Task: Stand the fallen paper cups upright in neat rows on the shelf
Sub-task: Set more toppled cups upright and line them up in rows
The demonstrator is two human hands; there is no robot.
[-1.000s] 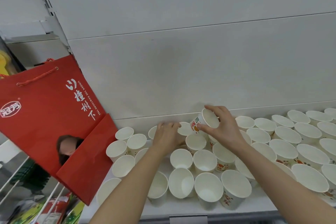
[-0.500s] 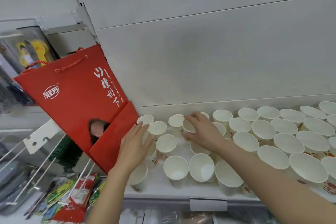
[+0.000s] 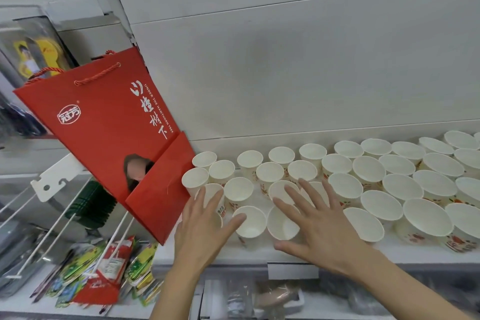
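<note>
Every visible paper cup (image 3: 246,221) stands upright on the shelf (image 3: 420,254), leaving only row straightening, while the left hand (image 3: 202,228) and right hand (image 3: 319,226) hover spread-fingered, holding nothing.

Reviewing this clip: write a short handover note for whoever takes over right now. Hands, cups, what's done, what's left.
Left hand: open, fingers spread over the cups by the red gift bag, gripping nothing.
Right hand: open, spread over the front cups, holding nothing.
Paper cups: upright on the white shelf, no fallen one in sight.
Done: standing them up, as far as visible.
Left: tidy the uneven rows at the left end.
</note>
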